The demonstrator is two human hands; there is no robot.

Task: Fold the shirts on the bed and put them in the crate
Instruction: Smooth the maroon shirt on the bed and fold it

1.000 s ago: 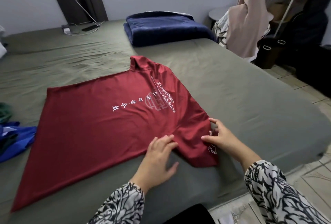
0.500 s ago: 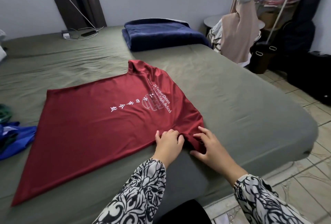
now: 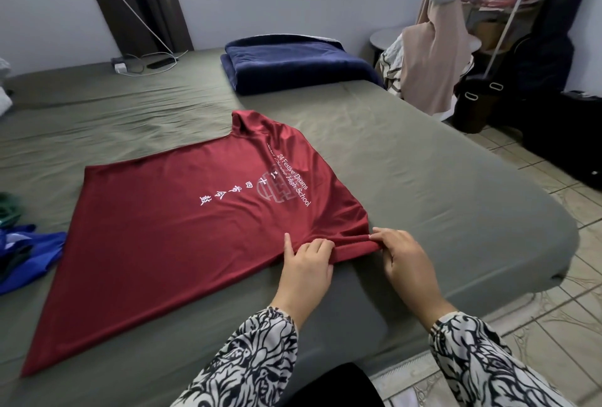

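Observation:
A dark red shirt (image 3: 169,231) with white print lies flat on the olive-green bed (image 3: 423,185), its hem toward the left and its neck toward the right. The near sleeve is bunched into a narrow roll at the shirt's near right edge. My left hand (image 3: 306,263) pinches that roll at its left end. My right hand (image 3: 402,257) pinches it at its right end, thumb and fingers curled on the cloth. No crate is in view.
Blue and green clothes (image 3: 22,247) lie heaped at the bed's left edge. A folded navy blanket (image 3: 293,64) sits at the far side. A charger and cables (image 3: 143,63) lie near the wall. Hanging clothes and dark bags (image 3: 482,94) stand right of the bed on tiled floor.
The near sleeve, spread flat a second ago, has been gathered inward into a roll. Both hands have closed onto it, and the view has tilted up slightly.

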